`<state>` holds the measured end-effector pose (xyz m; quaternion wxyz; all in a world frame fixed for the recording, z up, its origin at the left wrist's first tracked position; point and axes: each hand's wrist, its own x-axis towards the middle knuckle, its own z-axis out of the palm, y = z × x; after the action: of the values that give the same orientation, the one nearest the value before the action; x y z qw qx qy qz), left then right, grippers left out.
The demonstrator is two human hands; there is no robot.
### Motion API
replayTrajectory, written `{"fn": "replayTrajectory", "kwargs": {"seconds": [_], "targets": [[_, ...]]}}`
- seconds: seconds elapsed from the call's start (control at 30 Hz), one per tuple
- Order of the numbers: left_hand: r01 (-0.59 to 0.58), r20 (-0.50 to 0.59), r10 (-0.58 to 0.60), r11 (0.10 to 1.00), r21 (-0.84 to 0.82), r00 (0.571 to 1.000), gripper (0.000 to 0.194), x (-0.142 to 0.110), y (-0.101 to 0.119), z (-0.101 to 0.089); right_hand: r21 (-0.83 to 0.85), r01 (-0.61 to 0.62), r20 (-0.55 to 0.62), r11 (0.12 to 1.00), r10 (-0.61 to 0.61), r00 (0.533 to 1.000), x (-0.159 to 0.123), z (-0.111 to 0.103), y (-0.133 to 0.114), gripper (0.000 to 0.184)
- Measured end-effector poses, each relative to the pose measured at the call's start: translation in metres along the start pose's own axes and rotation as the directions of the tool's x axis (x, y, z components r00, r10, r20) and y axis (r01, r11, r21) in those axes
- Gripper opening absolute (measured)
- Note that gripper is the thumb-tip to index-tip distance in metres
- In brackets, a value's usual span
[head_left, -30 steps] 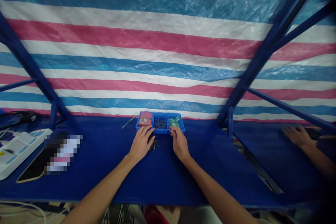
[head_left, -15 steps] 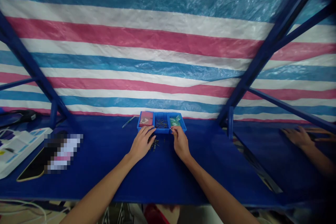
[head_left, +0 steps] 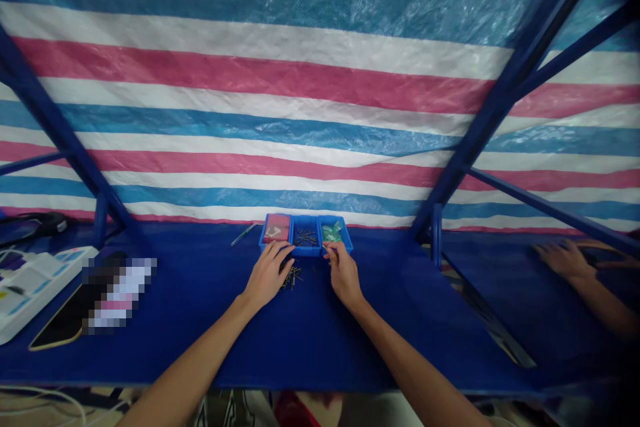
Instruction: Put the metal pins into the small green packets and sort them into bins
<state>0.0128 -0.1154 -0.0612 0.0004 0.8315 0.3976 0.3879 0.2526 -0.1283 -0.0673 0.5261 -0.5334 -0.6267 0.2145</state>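
My left hand (head_left: 266,275) lies palm down on the blue table cover, fingers stretched toward a blue three-part tray (head_left: 305,252). Small dark pins (head_left: 291,275) are scattered on the cloth just right of it. My right hand (head_left: 343,270) rests at the tray's right front corner with thumb and forefinger pinched together; what they hold is too small to name. The tray's left part holds something red (head_left: 277,231), the middle part dark pins (head_left: 305,237), the right part green pieces (head_left: 331,233).
A thin tool (head_left: 244,234) lies left of the tray. At the far left are a white device (head_left: 30,280), a phone (head_left: 57,325) and cables. Blue frame posts (head_left: 438,233) stand either side. Another person's hand (head_left: 565,258) rests on the neighbouring bench at right.
Almost nothing has moved. Both hands stay at the tray; the view shifted slightly.
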Motion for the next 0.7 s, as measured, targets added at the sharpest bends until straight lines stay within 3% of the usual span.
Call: {"fn": "replayTrajectory", "kwargs": {"seconds": [0.17,0.4,0.7], "targets": [[0.007,0.006,-0.007,1.0,0.004,1.0,0.033,0.0,0.0,0.0,-0.011,-0.011,0.002,1.0,0.011,1.0,0.0,0.002,0.003,0.024],[-0.058,0.007,0.059,0.992,-0.115,0.998,0.027,-0.001,0.009,-0.006,-0.107,0.122,-0.051,0.987,-0.128,0.99,-0.002,0.004,-0.001,0.022],[-0.078,0.273,0.102,0.992,-0.098,0.956,0.036,-0.007,0.008,-0.002,-0.041,0.091,0.018,0.995,-0.091,0.996,-0.004,0.005,-0.001,0.021]]}}
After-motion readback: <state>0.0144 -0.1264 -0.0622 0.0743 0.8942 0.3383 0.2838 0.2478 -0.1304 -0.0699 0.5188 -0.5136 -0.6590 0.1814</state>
